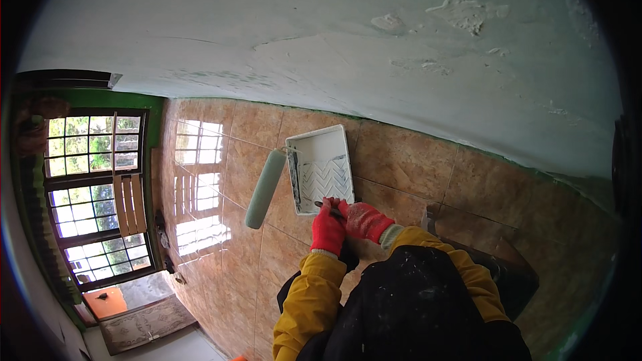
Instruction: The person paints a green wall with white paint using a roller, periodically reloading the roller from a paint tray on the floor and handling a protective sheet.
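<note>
Both my hands wear red gloves and are close together at the near edge of a white paint tray. My left hand [328,233] and my right hand [367,221] grip the dark handle [331,209] of a paint roller. The pale green roller cover [266,189] hangs tilted to the left of the tray, apart from it as seen from above. A thin wire frame shows at its upper end. The paint tray [326,140] lies on the floor; white paint coats its ridged slope and its walls.
A grey-white wall [321,70] with rough filler patches rises beyond the tray. Glossy brown tiles [401,155] cover the floor. To my right stands a dark container-like object [511,276], partly hidden by my arm. Barred windows [95,145] and an open door [145,323] are at left.
</note>
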